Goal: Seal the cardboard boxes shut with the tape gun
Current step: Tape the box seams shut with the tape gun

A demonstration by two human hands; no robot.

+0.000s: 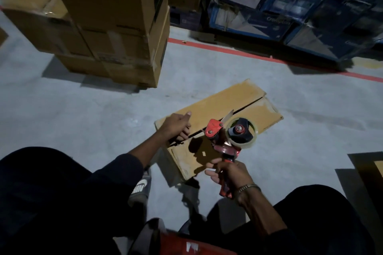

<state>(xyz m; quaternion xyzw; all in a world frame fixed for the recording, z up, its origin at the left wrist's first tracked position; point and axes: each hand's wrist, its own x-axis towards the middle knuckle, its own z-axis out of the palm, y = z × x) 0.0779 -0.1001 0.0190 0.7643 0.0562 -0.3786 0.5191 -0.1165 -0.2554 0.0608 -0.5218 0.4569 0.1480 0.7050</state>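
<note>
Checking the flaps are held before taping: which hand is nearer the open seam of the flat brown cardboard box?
Left. The left hand rests on the flat brown cardboard box right at its seam; the right hand grips the red tape gun at the near edge.

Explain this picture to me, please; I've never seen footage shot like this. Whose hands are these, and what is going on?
The camera sits on a person's head, looking down at their own hands. The person is low over a grey floor. A flat cardboard box lies there, its top flaps meeting at an unsealed seam. The left hand rests on the box's near end. The right hand grips a red tape gun carrying a clear tape roll, held just above the box. More stacked boxes stand behind.
</note>
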